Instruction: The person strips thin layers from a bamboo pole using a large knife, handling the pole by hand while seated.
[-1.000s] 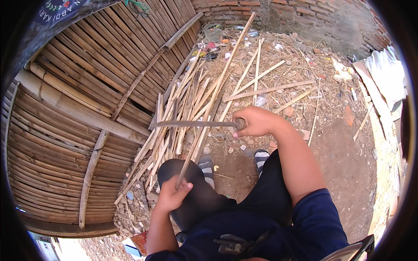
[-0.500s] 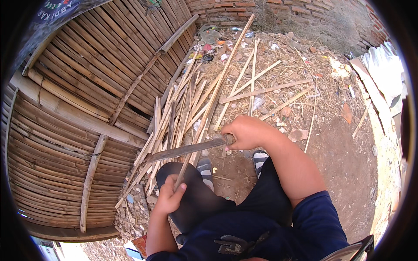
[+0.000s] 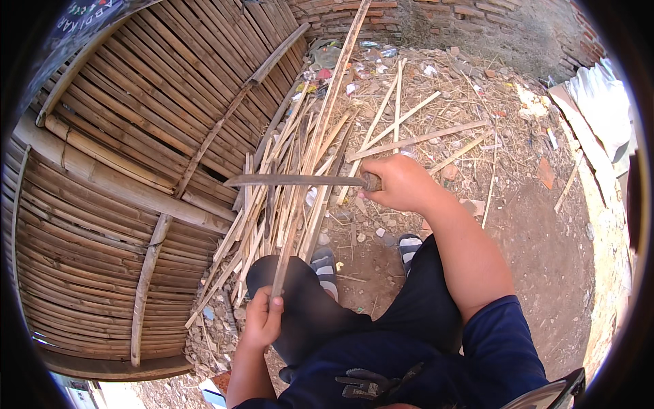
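My left hand [image 3: 262,319] is closed round the near end of a long bamboo strip [image 3: 325,112], which slants up and away over my left knee toward the brick wall. In my right hand [image 3: 395,183] is the handle of a machete [image 3: 296,180]. Its long dark blade points left and lies across the strip, well ahead of my left hand; whether the edge touches the strip I cannot tell. Under and beyond the blade a heap of split bamboo strips [image 3: 262,218] lies along the wall.
A slatted bamboo wall [image 3: 88,252] rises at my left, and a brick wall [image 3: 470,34] closes the far side. Loose bamboo strips [image 3: 422,142], stones and litter cover the ground ahead. White sacking [image 3: 599,102] hangs at the far right. My feet in striped socks [image 3: 325,273] stand below.
The machete has moved away from me along the strip, its blade now nearly level across the view. The strip's far end has swung left and upward, and my left hand has shifted slightly nearer me.
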`<action>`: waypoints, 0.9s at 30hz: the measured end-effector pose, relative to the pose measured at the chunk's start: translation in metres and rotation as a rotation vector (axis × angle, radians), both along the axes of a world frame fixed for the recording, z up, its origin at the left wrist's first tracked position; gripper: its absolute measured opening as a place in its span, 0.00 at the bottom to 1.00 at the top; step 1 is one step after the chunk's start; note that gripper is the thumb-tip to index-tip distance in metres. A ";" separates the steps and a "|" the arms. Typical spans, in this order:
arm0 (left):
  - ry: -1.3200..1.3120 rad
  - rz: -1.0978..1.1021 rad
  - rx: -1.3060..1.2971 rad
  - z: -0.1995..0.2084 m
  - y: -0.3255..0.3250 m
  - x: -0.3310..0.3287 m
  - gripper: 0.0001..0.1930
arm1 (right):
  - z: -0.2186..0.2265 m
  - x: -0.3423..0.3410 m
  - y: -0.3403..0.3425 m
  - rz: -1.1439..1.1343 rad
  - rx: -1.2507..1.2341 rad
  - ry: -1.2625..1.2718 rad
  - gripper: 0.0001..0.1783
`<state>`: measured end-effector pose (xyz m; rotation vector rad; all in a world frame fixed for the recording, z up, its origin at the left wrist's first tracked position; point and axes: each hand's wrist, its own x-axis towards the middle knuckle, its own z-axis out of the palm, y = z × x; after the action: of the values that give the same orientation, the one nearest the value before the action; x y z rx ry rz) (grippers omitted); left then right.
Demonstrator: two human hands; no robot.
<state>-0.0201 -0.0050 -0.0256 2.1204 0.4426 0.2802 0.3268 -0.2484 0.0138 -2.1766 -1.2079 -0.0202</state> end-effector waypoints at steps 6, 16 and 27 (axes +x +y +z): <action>0.076 0.021 -0.015 -0.006 -0.001 -0.005 0.12 | 0.003 -0.015 0.013 0.130 -0.131 -0.049 0.18; 0.088 0.032 0.002 -0.016 0.003 0.004 0.09 | -0.012 -0.016 0.026 0.104 -0.209 0.023 0.17; 0.077 0.027 -0.041 -0.016 0.002 0.007 0.08 | -0.026 0.012 0.038 -0.023 -0.136 0.092 0.18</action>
<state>-0.0136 -0.0035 -0.0417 2.0914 0.5183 0.2044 0.3389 -0.2099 -0.0121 -2.2820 -1.1629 0.1555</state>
